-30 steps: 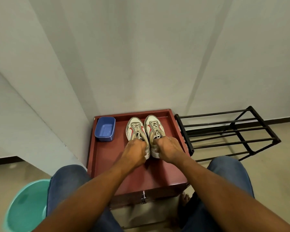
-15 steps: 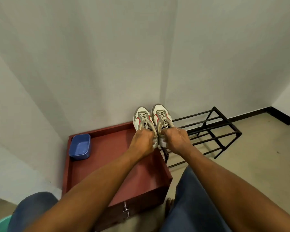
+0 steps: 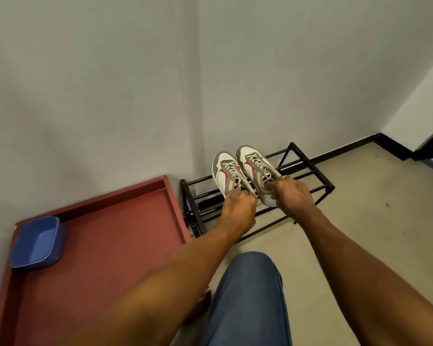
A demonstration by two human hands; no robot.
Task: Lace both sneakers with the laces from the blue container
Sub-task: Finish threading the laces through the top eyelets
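Two white, grey and red sneakers, both laced, hang side by side over a black metal shoe rack. My left hand grips the heel end of the left sneaker. My right hand grips the heel end of the right sneaker, fingers pinched near its laces. The blue container sits at the back left of the red tray-top table; it looks empty.
The shoe rack stands on the beige floor against the grey wall, right beside the red table. My knee in blue jeans is below the hands. Open floor spreads to the right.
Both hands lifted the sneakers off the red table and carried them right, over the black rack. The view swung right with them.
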